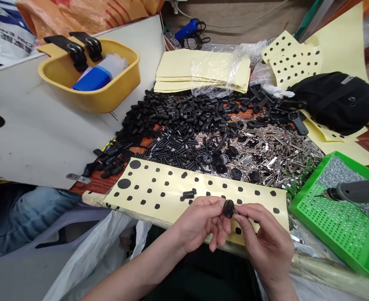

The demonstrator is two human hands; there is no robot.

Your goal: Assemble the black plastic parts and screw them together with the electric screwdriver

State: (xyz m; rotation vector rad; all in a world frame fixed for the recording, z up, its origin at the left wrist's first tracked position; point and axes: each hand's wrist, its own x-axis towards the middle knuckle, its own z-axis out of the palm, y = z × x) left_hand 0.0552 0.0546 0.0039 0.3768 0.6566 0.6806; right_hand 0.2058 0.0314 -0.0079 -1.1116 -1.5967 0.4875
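My left hand (pixel 203 221) pinches a small round black plastic part (pixel 228 207) between thumb and fingers, its other fingers loosely curled below. Against the side of that part, the thumb and forefinger of my right hand (pixel 264 234) close on a small shiny metal piece (pixel 235 211), mostly hidden by the fingertips. Both hands are over a pale yellow sheet with black dots (pixel 174 186). On the sheet, left of my hands, lies a short black plastic tube (pixel 188 194).
Beyond the sheet spread heaps of black plastic tubes (pixel 184 110), black springs (pixel 171 146) and metal strips (pixel 278 146). A green basket (pixel 337 225) of screws stands right, an electric screwdriver (pixel 362 190) over it. A yellow bin (pixel 109 98) hangs left. A person's jeans leg (pixel 30 217) shows left.
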